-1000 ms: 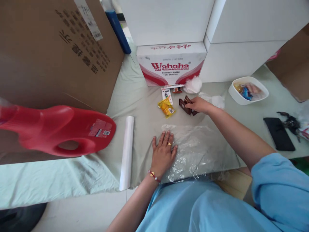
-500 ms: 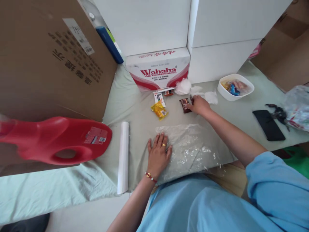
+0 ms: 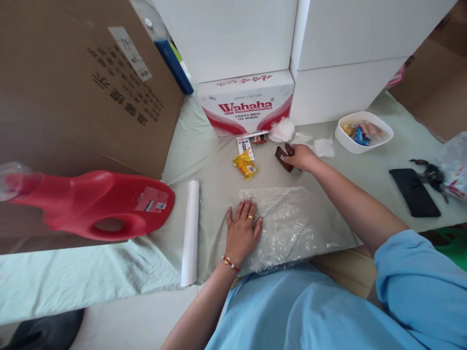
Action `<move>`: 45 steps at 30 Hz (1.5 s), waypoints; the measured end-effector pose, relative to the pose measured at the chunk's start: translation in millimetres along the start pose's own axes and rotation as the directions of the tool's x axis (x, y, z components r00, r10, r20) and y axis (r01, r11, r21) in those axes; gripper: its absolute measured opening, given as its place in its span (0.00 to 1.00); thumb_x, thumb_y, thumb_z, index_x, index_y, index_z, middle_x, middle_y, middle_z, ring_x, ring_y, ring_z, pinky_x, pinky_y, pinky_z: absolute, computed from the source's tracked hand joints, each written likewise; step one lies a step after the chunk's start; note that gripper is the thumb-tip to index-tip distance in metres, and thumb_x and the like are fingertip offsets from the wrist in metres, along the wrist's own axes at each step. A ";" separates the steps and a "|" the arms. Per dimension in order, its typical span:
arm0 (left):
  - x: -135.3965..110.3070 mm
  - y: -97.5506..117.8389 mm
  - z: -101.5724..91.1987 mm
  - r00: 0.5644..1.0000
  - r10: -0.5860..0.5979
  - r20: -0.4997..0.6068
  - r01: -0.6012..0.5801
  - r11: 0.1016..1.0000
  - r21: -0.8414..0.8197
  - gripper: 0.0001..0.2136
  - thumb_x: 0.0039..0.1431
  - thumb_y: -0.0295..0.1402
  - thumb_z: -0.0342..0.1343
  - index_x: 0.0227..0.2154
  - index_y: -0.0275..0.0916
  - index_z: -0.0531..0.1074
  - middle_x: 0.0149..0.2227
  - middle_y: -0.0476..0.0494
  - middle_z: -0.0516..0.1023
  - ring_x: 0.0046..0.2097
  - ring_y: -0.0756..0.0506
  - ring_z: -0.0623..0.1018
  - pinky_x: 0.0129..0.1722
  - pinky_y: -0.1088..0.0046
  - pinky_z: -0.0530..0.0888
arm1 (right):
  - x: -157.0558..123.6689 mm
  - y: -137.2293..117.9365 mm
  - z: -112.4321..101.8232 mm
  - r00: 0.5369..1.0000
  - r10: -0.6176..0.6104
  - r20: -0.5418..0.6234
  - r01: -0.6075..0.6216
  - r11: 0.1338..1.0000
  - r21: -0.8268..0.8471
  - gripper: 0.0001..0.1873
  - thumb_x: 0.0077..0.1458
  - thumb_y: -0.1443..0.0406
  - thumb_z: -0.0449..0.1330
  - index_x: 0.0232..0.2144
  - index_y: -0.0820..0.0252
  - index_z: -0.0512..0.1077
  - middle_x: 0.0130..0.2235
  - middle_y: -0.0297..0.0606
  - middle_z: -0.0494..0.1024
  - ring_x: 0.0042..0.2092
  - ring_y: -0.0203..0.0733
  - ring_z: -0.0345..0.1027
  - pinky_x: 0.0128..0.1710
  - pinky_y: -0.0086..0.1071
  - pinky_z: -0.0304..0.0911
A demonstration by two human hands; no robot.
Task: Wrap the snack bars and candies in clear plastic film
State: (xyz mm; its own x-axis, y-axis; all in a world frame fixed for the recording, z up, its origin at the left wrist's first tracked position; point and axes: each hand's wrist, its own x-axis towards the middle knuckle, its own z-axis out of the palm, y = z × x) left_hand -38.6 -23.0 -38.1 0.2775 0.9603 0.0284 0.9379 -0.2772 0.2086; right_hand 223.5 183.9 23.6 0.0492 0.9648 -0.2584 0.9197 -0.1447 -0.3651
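My left hand point(image 3: 242, 228) lies flat, fingers stretched out, on the left part of a clear plastic sheet point(image 3: 292, 228) spread over the table. Farther forward, my right hand point(image 3: 303, 157) has its fingers closed on a dark brown snack packet point(image 3: 283, 159), which is tilted in the grip. Left of that packet are a yellow snack packet point(image 3: 245, 164), a white card-like packet with dark print point(image 3: 244, 147) and a small orange-brown packet point(image 3: 260, 139). Crumpled white plastic point(image 3: 282, 130) and a white square packet point(image 3: 324, 148) lie just behind my right hand.
A white roll point(image 3: 190, 233) and a big red jug point(image 3: 109, 206) lie at left, by a cardboard box point(image 3: 91, 82). A Wahaha carton point(image 3: 248, 107) stands at the back. To the right are a white bowl of packets point(image 3: 383, 138) and a black phone point(image 3: 415, 192).
The brown packet has tipped up from lying flat, with my right fingers now closed on it. My left hand stays on the sheet. The whole view has shifted slightly.
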 end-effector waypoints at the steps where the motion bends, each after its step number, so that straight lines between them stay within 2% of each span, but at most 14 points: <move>1: 0.0 -0.2 0.1 1.000 0.000 0.001 0.000 1.000 0.000 0.25 0.76 0.42 0.44 0.69 0.41 0.66 0.73 0.37 0.65 0.74 0.36 0.63 0.74 0.39 0.54 | 0.8 3.4 -2.2 0.999 0.001 0.046 -0.003 0.998 0.058 0.14 0.61 0.59 0.63 0.46 0.60 0.77 0.47 0.49 0.83 0.45 0.51 0.77 0.38 0.35 0.68; 4: -0.2 -0.2 0.2 1.000 0.003 0.003 -0.003 1.000 -0.004 0.25 0.76 0.42 0.44 0.69 0.40 0.66 0.73 0.36 0.65 0.74 0.36 0.63 0.74 0.39 0.54 | 1.5 16.1 -1.5 0.994 0.044 0.101 -0.051 0.997 0.064 0.17 0.62 0.56 0.63 0.47 0.61 0.77 0.50 0.50 0.83 0.47 0.51 0.77 0.40 0.36 0.68; 9: -0.3 0.7 -0.7 1.000 0.007 0.006 -0.007 1.000 -0.010 0.24 0.76 0.42 0.43 0.69 0.40 0.67 0.73 0.37 0.65 0.75 0.37 0.62 0.74 0.39 0.53 | -1.4 23.2 8.1 0.992 0.120 -0.042 -0.123 0.989 -0.076 0.39 0.61 0.38 0.59 0.58 0.62 0.70 0.55 0.57 0.79 0.55 0.60 0.75 0.48 0.43 0.69; 13: 0.0 0.7 -1.0 1.000 0.004 -0.002 -0.004 1.000 -0.010 0.24 0.76 0.41 0.44 0.69 0.40 0.67 0.72 0.36 0.66 0.74 0.36 0.63 0.74 0.39 0.53 | -0.1 10.4 14.0 0.994 0.095 -0.052 -0.098 0.993 -0.066 0.46 0.56 0.35 0.62 0.61 0.63 0.66 0.56 0.58 0.78 0.56 0.62 0.74 0.49 0.44 0.69; 18: 0.0 1.0 -1.3 1.000 0.005 -0.008 -0.005 1.000 -0.022 0.24 0.76 0.41 0.44 0.69 0.42 0.67 0.72 0.36 0.67 0.74 0.36 0.64 0.74 0.40 0.53 | -4.1 -3.6 21.8 0.999 0.045 0.016 -0.041 0.978 -0.206 0.41 0.57 0.42 0.66 0.62 0.63 0.69 0.61 0.59 0.72 0.58 0.61 0.71 0.52 0.44 0.69; 24: -0.3 1.2 -1.4 1.000 0.004 -0.009 -0.004 0.999 -0.032 0.24 0.76 0.41 0.44 0.69 0.41 0.67 0.72 0.37 0.66 0.74 0.37 0.63 0.75 0.40 0.52 | -17.5 -9.1 26.0 0.999 -0.049 -0.019 0.038 0.931 -0.364 0.30 0.60 0.50 0.66 0.57 0.63 0.76 0.59 0.60 0.74 0.64 0.68 0.61 0.59 0.57 0.63; 29: -0.4 1.1 -1.4 1.000 0.000 -0.005 0.000 1.000 -0.029 0.24 0.76 0.41 0.44 0.69 0.41 0.67 0.72 0.37 0.66 0.75 0.37 0.63 0.75 0.40 0.51 | -24.5 -11.2 7.4 0.999 -0.037 0.028 0.044 0.940 -0.339 0.23 0.60 0.59 0.65 0.55 0.62 0.77 0.55 0.57 0.78 0.57 0.62 0.69 0.52 0.46 0.66; 31: -0.3 1.5 -1.6 1.000 -0.001 0.000 0.001 1.000 -0.031 0.24 0.76 0.41 0.44 0.69 0.41 0.66 0.73 0.38 0.66 0.75 0.38 0.62 0.75 0.40 0.51 | -35.8 -10.1 -8.8 0.990 -0.124 0.063 0.136 0.954 -0.266 0.20 0.60 0.58 0.65 0.52 0.60 0.78 0.51 0.53 0.79 0.52 0.57 0.72 0.48 0.41 0.66; 33: 0.1 1.9 -1.7 1.000 -0.003 0.006 0.003 0.999 -0.039 0.25 0.76 0.41 0.44 0.69 0.40 0.66 0.73 0.38 0.65 0.75 0.38 0.62 0.75 0.41 0.50 | -54.8 -10.1 -23.2 0.941 -0.303 0.153 0.325 0.934 -0.150 0.19 0.58 0.57 0.66 0.50 0.58 0.78 0.48 0.47 0.80 0.47 0.51 0.74 0.45 0.37 0.66; 36: 0.7 1.9 -1.6 1.000 -0.012 0.015 0.012 0.999 -0.053 0.25 0.76 0.42 0.45 0.69 0.40 0.66 0.73 0.38 0.65 0.75 0.37 0.61 0.76 0.41 0.49 | -93.4 -15.2 -25.0 0.769 -0.540 0.343 0.582 0.813 -0.025 0.18 0.55 0.59 0.70 0.48 0.56 0.79 0.46 0.42 0.80 0.45 0.48 0.74 0.46 0.34 0.65; 38: 0.8 1.9 -1.8 1.000 -0.013 0.016 0.014 0.998 -0.059 0.24 0.75 0.41 0.45 0.69 0.41 0.67 0.73 0.38 0.65 0.75 0.37 0.62 0.76 0.41 0.49 | -118.9 -20.1 -9.8 0.676 -0.583 0.450 0.666 0.745 -0.034 0.17 0.54 0.61 0.71 0.46 0.57 0.79 0.46 0.43 0.80 0.46 0.50 0.75 0.47 0.35 0.65; 40: 0.8 1.9 -2.1 1.000 -0.009 0.007 0.009 0.998 -0.060 0.24 0.75 0.41 0.45 0.69 0.42 0.67 0.73 0.38 0.66 0.75 0.37 0.62 0.75 0.41 0.50 | -137.5 -23.1 9.8 0.642 -0.569 0.514 0.702 0.706 -0.094 0.16 0.55 0.62 0.70 0.46 0.60 0.79 0.47 0.47 0.81 0.49 0.54 0.75 0.50 0.38 0.65; 42: 0.8 2.1 -2.5 1.000 -0.004 -0.002 0.004 0.998 -0.057 0.24 0.75 0.41 0.45 0.68 0.42 0.68 0.73 0.38 0.66 0.75 0.36 0.63 0.75 0.40 0.51 | -146.7 -21.2 21.4 0.636 -0.559 0.531 0.715 0.686 -0.134 0.20 0.55 0.64 0.71 0.50 0.63 0.79 0.50 0.51 0.80 0.53 0.57 0.74 0.54 0.42 0.66; 45: 0.9 2.8 -2.4 1.000 -0.009 -0.008 0.009 0.998 -0.061 0.24 0.76 0.42 0.45 0.68 0.41 0.67 0.73 0.39 0.66 0.74 0.36 0.63 0.75 0.40 0.52 | -147.6 -8.1 12.2 0.641 -0.634 0.433 0.714 0.700 -0.032 0.29 0.59 0.62 0.71 0.61 0.60 0.74 0.58 0.51 0.77 0.59 0.56 0.72 0.59 0.44 0.67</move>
State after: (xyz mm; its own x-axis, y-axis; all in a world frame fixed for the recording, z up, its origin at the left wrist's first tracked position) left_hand -36.3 -22.9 -35.1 0.2672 0.9630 0.0347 0.9259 -0.2666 0.2678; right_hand 204.0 40.0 53.9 -0.7200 0.6149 -0.3216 0.6912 0.5943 -0.4111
